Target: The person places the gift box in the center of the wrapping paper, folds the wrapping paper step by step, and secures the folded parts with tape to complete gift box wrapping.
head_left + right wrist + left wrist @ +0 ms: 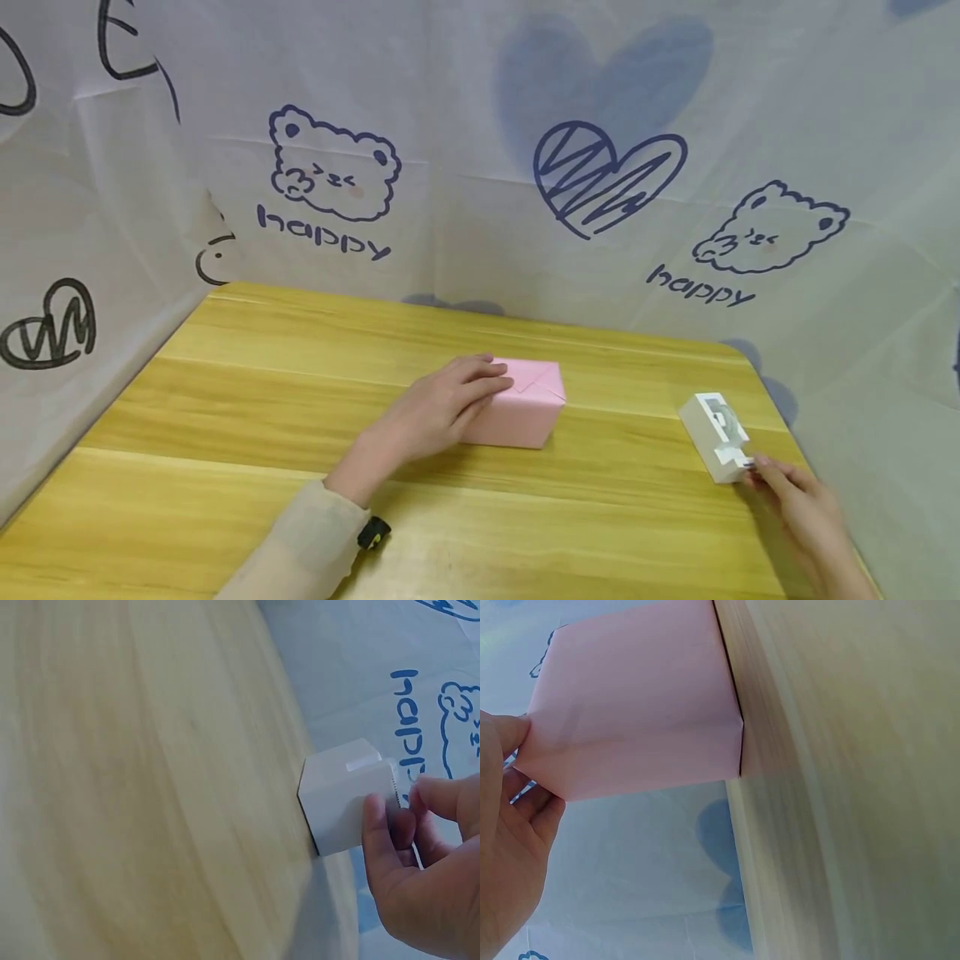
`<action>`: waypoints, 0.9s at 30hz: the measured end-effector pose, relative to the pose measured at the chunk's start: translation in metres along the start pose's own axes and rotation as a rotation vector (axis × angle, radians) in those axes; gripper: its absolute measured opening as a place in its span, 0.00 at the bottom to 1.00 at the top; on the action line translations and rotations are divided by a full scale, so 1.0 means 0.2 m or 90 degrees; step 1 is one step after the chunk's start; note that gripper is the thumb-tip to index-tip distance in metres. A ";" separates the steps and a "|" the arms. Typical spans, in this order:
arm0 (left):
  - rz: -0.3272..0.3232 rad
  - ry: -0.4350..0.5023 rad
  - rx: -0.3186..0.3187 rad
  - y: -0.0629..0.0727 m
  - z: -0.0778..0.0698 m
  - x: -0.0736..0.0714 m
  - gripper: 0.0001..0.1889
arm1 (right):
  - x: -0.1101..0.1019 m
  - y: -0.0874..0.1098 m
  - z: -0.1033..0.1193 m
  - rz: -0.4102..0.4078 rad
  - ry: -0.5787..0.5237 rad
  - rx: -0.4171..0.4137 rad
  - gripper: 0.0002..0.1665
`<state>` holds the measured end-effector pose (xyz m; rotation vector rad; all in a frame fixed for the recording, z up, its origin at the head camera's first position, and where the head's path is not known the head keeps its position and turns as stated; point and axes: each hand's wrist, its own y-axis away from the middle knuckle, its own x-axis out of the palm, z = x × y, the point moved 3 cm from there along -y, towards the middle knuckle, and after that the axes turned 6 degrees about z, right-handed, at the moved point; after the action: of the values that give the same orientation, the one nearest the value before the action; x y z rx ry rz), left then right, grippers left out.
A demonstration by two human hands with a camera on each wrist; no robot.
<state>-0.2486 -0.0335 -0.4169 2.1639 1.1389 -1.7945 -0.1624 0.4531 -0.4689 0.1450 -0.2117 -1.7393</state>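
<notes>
A pink paper-wrapped box (pixel 517 421) stands on the wooden table, its folded flap facing up. My left hand (pixel 442 404) holds it from the left. In the left wrist view the thumb and fingers pinch an edge of the box (pixel 637 697). Towards the table's right edge is a white tape dispenser (pixel 703 442) with a clear tape roll (pixel 726 421) in its top. My right hand (pixel 810 512) pinches the tape's end at the serrated cutter. One finger lies against the side of the dispenser (pixel 341 806) in the right wrist view.
The light wooden table (pixel 225 400) has rounded far corners. White cloth (pixel 465 225) with printed bears and hearts hangs behind it and along both sides. A dark band with a small yellow mark (pixel 373 533) is on the left sleeve's cuff.
</notes>
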 end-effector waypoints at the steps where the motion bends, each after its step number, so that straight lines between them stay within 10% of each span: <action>1: 0.001 0.001 -0.002 0.00 0.00 0.00 0.20 | 0.00 0.00 -0.01 0.022 -0.062 0.001 0.14; 8: -0.003 -0.001 -0.003 0.00 0.00 0.00 0.20 | -0.01 0.02 -0.04 0.118 -0.325 0.010 0.16; 15: -0.001 0.001 -0.003 0.00 0.00 0.00 0.20 | -0.03 0.04 -0.07 0.166 -0.366 0.025 0.18; 20: 0.003 -0.001 -0.008 0.00 0.00 0.00 0.20 | -0.04 0.04 -0.08 0.225 -0.261 0.022 0.22; 27: -0.002 0.004 -0.004 0.00 0.00 0.00 0.20 | -0.07 0.02 -0.10 0.078 0.098 0.141 0.16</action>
<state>-0.2482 -0.0336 -0.4169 2.1666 1.1483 -1.7856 -0.1517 0.4647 -0.4882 0.4173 -0.2938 -1.5713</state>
